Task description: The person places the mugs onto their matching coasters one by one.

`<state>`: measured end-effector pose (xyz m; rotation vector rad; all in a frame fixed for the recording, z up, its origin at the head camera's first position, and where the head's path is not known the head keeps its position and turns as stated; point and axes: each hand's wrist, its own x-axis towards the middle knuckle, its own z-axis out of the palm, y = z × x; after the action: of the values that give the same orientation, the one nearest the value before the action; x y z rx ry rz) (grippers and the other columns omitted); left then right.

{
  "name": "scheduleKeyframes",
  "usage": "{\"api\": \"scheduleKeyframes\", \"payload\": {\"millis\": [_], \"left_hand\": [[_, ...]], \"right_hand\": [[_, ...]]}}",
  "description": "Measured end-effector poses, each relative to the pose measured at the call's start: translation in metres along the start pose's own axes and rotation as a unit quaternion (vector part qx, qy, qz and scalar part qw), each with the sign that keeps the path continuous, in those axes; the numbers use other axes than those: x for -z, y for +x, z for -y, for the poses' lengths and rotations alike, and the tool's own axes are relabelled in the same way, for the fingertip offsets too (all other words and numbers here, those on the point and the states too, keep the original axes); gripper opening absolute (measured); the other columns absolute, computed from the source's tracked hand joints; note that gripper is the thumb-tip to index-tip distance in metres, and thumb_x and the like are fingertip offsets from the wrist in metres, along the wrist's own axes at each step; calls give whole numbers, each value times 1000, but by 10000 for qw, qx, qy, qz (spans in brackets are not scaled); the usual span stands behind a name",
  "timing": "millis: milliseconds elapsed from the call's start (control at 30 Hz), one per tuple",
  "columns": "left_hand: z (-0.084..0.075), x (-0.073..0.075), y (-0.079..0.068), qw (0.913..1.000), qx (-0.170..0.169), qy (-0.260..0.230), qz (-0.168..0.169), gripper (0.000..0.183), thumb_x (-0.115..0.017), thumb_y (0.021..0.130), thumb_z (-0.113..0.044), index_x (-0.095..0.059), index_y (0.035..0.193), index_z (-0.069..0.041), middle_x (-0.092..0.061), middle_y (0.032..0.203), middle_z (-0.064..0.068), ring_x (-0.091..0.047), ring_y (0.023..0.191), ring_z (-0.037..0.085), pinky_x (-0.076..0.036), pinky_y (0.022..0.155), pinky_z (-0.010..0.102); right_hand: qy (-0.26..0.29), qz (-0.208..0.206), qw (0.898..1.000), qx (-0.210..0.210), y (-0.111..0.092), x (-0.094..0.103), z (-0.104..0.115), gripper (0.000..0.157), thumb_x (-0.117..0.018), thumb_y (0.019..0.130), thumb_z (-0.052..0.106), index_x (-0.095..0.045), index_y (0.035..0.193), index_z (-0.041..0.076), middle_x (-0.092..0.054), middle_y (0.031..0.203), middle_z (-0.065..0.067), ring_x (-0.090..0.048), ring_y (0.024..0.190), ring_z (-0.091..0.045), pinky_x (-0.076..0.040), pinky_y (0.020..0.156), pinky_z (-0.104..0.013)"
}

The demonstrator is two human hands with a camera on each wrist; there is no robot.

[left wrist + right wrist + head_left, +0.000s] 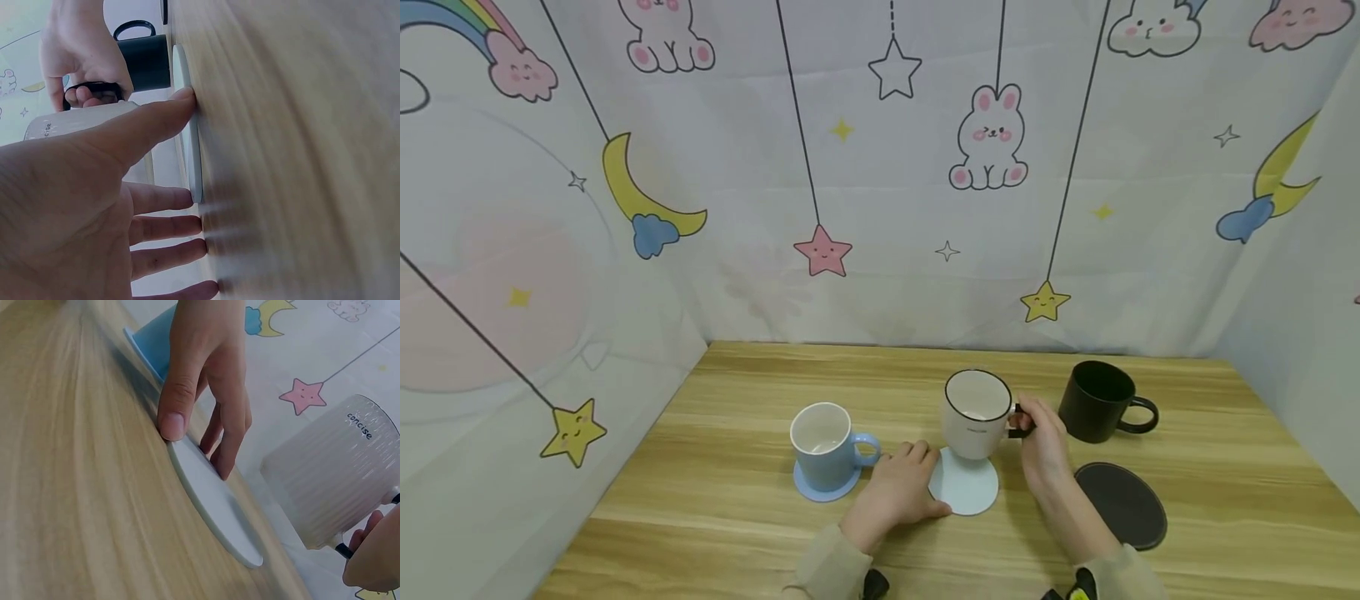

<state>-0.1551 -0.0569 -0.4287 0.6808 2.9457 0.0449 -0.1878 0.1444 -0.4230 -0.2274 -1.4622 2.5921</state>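
Note:
My right hand (1043, 435) grips the black handle of a white mug (972, 432) with a dark rim. In the right wrist view the mug (337, 469) hangs above the table, clear of a round white coaster (967, 487). My left hand (901, 485) holds that coaster by its edge: the thumb sits on the near side, the index finger against the left side. The other fingers spread onto the wood, as the left wrist view shows. Left of this hand, a blue mug (824, 460) stands on a blue coaster (829, 493), its handle close to the knuckles.
At the back right of the wooden table (715, 517) stands a black mug (1090, 408), handle to the right. A round black coaster (1123, 507) lies in front of it, beside the right forearm. Printed cloth (895, 183) encloses the table behind and at the sides.

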Motion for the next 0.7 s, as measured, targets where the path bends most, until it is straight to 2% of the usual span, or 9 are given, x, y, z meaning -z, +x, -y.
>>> {"api": "scheduleKeyframes", "payload": {"millis": [300, 700], "left_hand": [[0, 1, -1, 10000, 16, -7, -49, 79, -71, 76, -60, -50, 137, -15, -52, 131, 1, -50, 121, 19, -48, 92, 43], [-1, 0, -1, 10000, 19, 13, -47, 80, -70, 76, -60, -50, 138, -13, -52, 131, 1, -49, 121, 18, -47, 91, 42]], "right_hand": [[-262, 166, 9995, -59, -7, 2, 0, 41, -42, 100, 7, -42, 60, 12, -42, 63, 3, -46, 70, -11, -39, 77, -22], [-342, 339, 9987, -144, -17, 1, -2, 42, -37, 100, 5, -38, 58, 12, -38, 63, 4, -43, 69, -11, -36, 75, -23]]}}
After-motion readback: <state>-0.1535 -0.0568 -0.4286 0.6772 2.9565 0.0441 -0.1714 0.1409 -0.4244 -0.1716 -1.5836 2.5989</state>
